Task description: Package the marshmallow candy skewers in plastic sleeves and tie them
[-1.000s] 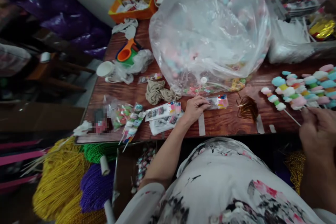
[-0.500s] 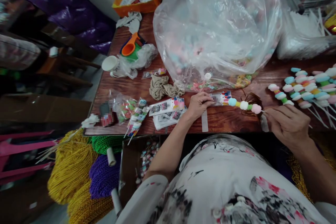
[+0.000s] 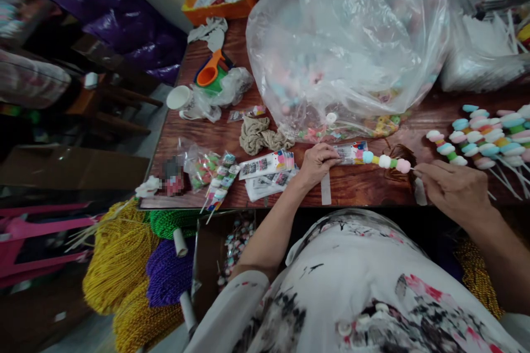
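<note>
My left hand [image 3: 319,165] pinches the end of a small clear plastic bag [image 3: 346,153] with a colourful printed end, low over the table. From the bag's right-hand mouth sticks a skewer of pastel marshmallow-like pieces [image 3: 385,161], blue, yellow, white, green and pink. Its left tip appears to be inside the bag. My right hand [image 3: 453,187] is closed on the thin white stick at the skewer's right end. Beyond that hand lie several similar skewers [image 3: 488,135]. Left of my left hand is a stack of printed bags [image 3: 267,165].
A big clear bag of pastel pieces [image 3: 348,49] fills the table's back. Bagged skewers [image 3: 221,182], a knotted beige cloth [image 3: 260,135], a white cup [image 3: 179,98] and an orange scoop [image 3: 207,74] lie leftward. Below the table's front edge stands an open box [image 3: 215,248] beside yellow cord bundles [image 3: 120,259].
The skewer and my right hand have moved slightly left toward the bag in my left hand. The whole view has shifted a little. Both hands keep their grip.
</note>
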`<state>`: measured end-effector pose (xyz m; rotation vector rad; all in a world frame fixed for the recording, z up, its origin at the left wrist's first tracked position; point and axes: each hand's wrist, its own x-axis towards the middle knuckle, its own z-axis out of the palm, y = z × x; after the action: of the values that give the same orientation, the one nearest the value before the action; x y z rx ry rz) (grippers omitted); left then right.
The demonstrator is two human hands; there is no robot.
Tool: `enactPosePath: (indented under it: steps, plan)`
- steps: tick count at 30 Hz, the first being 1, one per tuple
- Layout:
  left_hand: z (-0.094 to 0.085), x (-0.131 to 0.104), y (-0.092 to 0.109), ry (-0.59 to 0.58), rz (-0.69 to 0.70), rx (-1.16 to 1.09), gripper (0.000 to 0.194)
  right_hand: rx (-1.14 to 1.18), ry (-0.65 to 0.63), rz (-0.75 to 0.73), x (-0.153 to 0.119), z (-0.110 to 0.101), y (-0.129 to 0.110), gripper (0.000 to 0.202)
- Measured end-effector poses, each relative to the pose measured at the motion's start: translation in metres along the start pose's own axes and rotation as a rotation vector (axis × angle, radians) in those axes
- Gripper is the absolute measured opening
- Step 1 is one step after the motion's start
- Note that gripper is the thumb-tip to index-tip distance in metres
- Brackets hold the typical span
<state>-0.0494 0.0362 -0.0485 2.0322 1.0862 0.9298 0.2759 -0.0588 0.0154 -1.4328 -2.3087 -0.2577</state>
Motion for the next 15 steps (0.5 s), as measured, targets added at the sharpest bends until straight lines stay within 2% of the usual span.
enactPosePath:
  steps: [6,13,15]
  plan:
    - [0.003,-0.002,-0.001,-0.011,0.01,0.041,0.005,-0.062,0.026,-0.116,0.008,-0.006,-0.008,0.016]
    - [0.005,-0.004,0.004,-0.005,0.1,0.1,0.01,0.021,0.03,-0.057,0.005,0.012,-0.021,0.022]
    - [0.002,-0.002,0.01,-0.015,0.13,0.191,0.023,0.066,0.032,-0.038,0.004,0.015,-0.021,0.022]
